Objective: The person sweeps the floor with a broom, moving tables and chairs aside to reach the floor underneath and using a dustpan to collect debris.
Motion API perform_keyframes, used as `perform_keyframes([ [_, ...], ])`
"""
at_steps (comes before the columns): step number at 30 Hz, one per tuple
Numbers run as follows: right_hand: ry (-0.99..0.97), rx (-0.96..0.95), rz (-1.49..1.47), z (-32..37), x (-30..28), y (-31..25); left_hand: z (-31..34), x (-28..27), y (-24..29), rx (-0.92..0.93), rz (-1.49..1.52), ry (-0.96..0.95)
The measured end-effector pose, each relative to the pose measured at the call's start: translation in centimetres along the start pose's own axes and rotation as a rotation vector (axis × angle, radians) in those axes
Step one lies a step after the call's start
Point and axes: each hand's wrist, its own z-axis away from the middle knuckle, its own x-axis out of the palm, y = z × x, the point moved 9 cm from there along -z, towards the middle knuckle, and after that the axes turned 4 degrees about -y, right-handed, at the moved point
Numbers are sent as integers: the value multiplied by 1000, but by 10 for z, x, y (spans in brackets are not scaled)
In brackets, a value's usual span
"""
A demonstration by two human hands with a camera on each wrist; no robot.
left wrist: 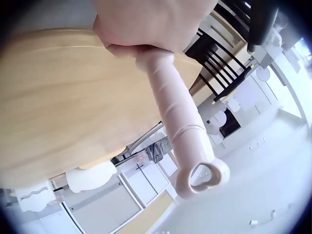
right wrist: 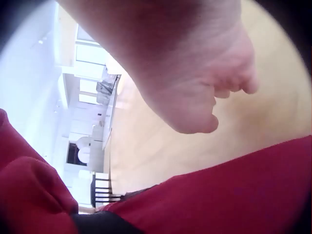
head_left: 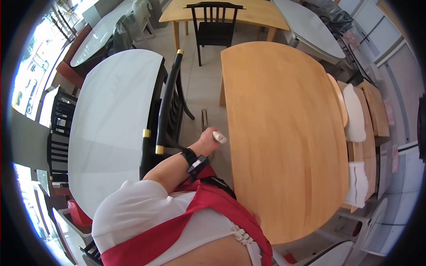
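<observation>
My left hand (head_left: 207, 141) grips a pale pink ribbed handle (left wrist: 178, 107) over the gap between the two tables. The handle ends in a loop with a hole, which points away from the fist in the left wrist view. A thin brownish strip (head_left: 204, 119) shows on the floor side just beyond this hand; what the handle belongs to is hidden. In the right wrist view, my right hand (right wrist: 209, 83) hangs loosely curled with nothing seen in it, and the wooden table (right wrist: 151, 146) lies behind it. Red apron cloth and the arm mostly hide that hand in the head view.
A white-topped table (head_left: 115, 102) stands on the left, with black chairs (head_left: 173, 102) tucked along its inner side. The wooden tabletop (head_left: 284, 133) is close on the right. Another black chair (head_left: 216, 31) stands ahead, before a farther wooden table (head_left: 262, 11). White-topped chairs (head_left: 355, 115) line the right.
</observation>
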Motion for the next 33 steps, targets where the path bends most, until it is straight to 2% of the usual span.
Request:
perform_keyframes([
  [3,-36,89,7,-16,-8,-40,2,31,66,-249,416,239],
  [5,-61,90,-24,-36,-13,-74,-7,38,90,-358,667,419],
  [9,-61,-36,-191,-83,-16,-154,-22,47,98,-476,315,304],
  [12,-84,-350,-315,-118,-8,-277,-11,56,103,-519,62,194],
  [13,-202,-463,-266,-127,1,-323,-8,54,97,-534,34,185],
  [15,-210,-825,36,-125,24,-410,-12,52,80,-551,-32,155],
  [16,-275,-803,0,-139,38,-424,-23,51,70,-495,-87,73],
  [17,-341,-777,-37,-153,51,-427,-34,45,55,-442,-141,-7],
  [19,-163,-959,-122,-174,55,-426,-29,41,72,-462,-311,-81],
  [20,-68,-1051,-167,-179,52,-418,-17,43,111,-530,-429,-75],
  [22,-132,-958,-131,-205,51,-398,-3,42,186,-347,-586,-106],
  [23,-159,-922,-117,-221,53,-392,-1,31,239,18,-795,33],
  [24,-82,-1019,-176,-225,58,-377,13,24,288,392,-985,169],
  [25,-81,-1011,-130,-229,66,-362,24,9,319,628,-1243,366],
  [26,-80,-1000,-84,-232,74,-350,41,8,351,652,-1439,492],
  [27,-80,-986,-37,-234,80,-342,49,-4,360,548,-1545,613],
  [29,-41,-996,44,-234,82,-340,46,-47,348,365,-1624,694],
  [31,1,-1001,78,-229,76,-347,37,-77,325,224,-1553,716],
  [33,33,-1007,70,-223,69,-355,32,-74,325,234,-1621,657],
])
